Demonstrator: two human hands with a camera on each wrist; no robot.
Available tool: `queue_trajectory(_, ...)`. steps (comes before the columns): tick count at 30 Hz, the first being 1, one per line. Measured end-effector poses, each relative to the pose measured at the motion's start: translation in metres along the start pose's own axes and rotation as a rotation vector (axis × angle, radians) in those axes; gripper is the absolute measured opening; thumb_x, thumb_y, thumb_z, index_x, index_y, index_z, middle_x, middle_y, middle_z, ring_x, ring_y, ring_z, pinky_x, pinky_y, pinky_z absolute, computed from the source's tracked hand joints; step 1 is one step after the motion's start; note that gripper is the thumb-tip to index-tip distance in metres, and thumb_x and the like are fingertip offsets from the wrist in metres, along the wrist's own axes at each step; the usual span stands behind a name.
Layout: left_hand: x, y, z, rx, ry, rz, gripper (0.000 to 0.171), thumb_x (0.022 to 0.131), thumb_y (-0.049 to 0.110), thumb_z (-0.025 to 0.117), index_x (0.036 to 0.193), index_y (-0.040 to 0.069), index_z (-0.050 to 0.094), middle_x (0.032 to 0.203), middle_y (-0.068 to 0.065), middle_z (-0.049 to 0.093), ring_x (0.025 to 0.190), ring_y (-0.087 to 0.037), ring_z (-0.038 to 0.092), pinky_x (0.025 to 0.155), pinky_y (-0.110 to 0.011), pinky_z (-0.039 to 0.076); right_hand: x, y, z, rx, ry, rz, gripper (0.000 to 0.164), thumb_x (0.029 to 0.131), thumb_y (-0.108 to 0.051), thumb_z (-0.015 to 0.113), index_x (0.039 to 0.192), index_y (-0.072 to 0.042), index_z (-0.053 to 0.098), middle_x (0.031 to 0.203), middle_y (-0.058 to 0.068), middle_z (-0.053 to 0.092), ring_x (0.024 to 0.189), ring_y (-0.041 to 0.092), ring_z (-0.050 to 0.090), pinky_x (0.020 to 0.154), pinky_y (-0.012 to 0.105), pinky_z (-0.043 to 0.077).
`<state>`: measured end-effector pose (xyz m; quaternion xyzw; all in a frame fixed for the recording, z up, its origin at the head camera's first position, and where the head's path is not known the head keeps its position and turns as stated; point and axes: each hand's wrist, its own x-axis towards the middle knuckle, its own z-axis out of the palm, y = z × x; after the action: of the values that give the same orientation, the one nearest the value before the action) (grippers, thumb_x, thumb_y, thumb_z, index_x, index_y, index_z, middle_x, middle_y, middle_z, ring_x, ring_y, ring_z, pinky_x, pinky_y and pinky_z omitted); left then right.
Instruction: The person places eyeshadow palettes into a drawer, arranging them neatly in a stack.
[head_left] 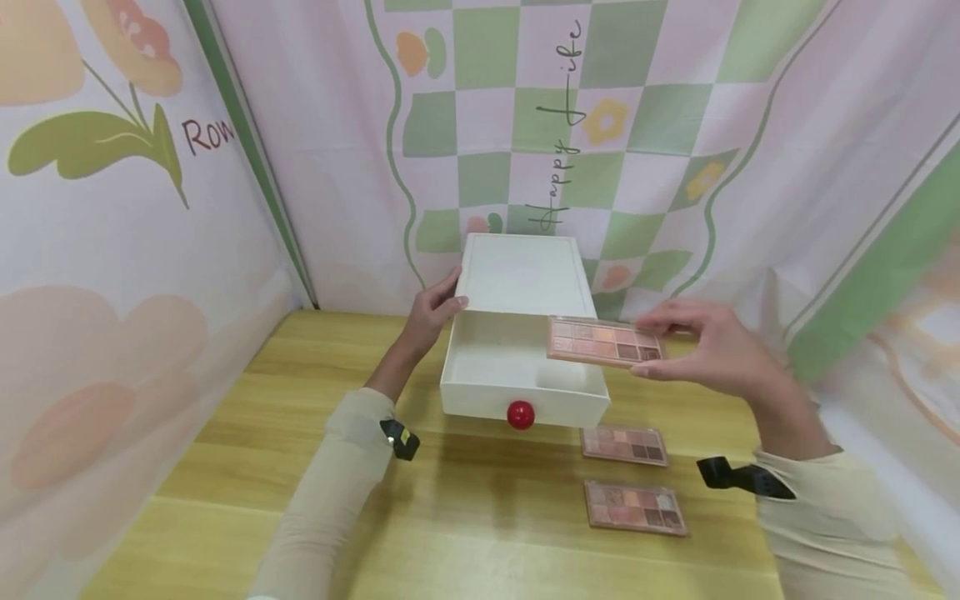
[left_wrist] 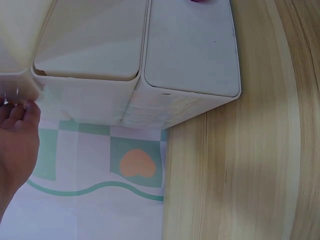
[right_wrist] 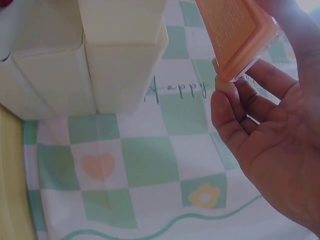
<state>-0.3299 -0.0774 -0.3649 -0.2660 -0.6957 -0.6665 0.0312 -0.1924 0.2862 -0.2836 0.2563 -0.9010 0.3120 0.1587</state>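
A white drawer box [head_left: 525, 271] stands against the curtain, its top drawer [head_left: 480, 398] pulled out and a red round knob [head_left: 521, 414] on the drawer's front. My left hand [head_left: 432, 315] holds the box by its left side, thumb at the front top corner. In the left wrist view its curled fingers [left_wrist: 20, 112] sit at the edge. Between thumb and fingers, my right hand [head_left: 716, 348] pinches an eyeshadow palette [head_left: 600, 342], over the right part of the drawer. From the right wrist the palette's orange-brown underside [right_wrist: 232, 32] shows. The visible drawer bottom is bare.
Two more eyeshadow palettes, a nearer one [head_left: 636, 508] and a farther one [head_left: 624, 445], lie on the wooden table [head_left: 495, 550] at the drawer's front right. A checked curtain [head_left: 551, 125] hangs behind the box, and a flowered one [head_left: 112, 350] borders the left side.
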Motion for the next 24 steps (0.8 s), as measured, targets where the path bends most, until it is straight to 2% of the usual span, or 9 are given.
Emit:
queue_trajectory(5,0.0,-0.001,0.0,-0.01,-0.001,0.003,0.065,0.098,0.016,0.053,0.156,-0.001,0.028,0.168,-0.015,0.024,0.157,-0.028,0.027,0.13,-0.037,0.027,0.01,-0.009,0.013,0.033,0.0,-0.058,0.048,0.066,-0.007,0.092,0.111,-0.005,0.076,0.095,-0.006,0.064,0.088,-0.001,0.054,0.076,0.006,0.047)
queue_trajectory(10,0.0,-0.002,-0.001,-0.006,0.006,0.006,0.065,0.098,0.015,0.053,0.156,-0.002,0.029,0.168,-0.015,0.025,0.157,-0.028,0.027,0.13,-0.036,0.026,0.02,-0.014,0.025,0.014,0.001,-0.066,0.044,0.066,-0.012,0.093,0.107,-0.006,0.077,0.091,-0.002,0.066,0.086,0.0,0.053,0.072,0.011,0.046)
queue_trajectory(17,0.001,-0.002,-0.001,-0.002,0.007,0.007,0.065,0.098,0.013,0.053,0.156,-0.003,0.028,0.168,-0.016,0.024,0.157,-0.029,0.028,0.129,-0.035,0.028,0.032,-0.025,0.039,0.005,-0.029,-0.034,0.045,0.067,-0.019,0.094,0.108,-0.008,0.077,0.093,0.001,0.072,0.087,0.006,0.054,0.075,0.017,0.047)
queue_trajectory(24,0.0,-0.001,0.0,-0.016,-0.007,-0.002,0.064,0.1,0.01,0.051,0.157,-0.002,0.026,0.169,-0.015,0.022,0.158,-0.028,0.026,0.13,-0.035,0.026,0.041,-0.036,0.051,0.085,-0.126,0.035,0.046,0.071,-0.022,0.093,0.111,-0.008,0.076,0.102,0.004,0.073,0.094,0.014,0.057,0.081,0.023,0.052)
